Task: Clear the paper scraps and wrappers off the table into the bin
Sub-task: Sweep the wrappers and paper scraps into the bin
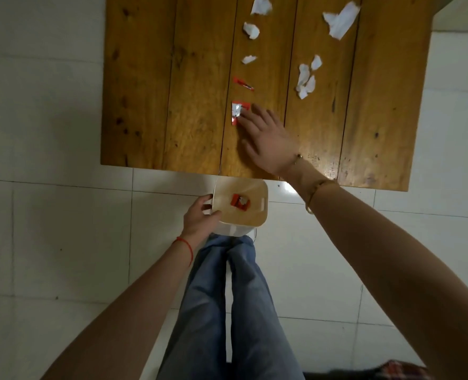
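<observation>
The right hand (265, 138) — fingers spread — is touching the red-and-silver wrapper (238, 113) lying just beyond its fingertips, while the left hand (201, 218) is gripping the bin (264, 212) below the bench (172, 105) edge.

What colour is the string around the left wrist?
Red string, seen in the head view.

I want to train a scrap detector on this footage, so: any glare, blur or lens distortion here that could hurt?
Head view: bright glare on the table near its front edge beside the right hand; wide-angle bending curves the table edges and floor tile lines; overall softness, worst at the corners; white paper scraps nearly blown out; the bin interior is evenly lit.
</observation>
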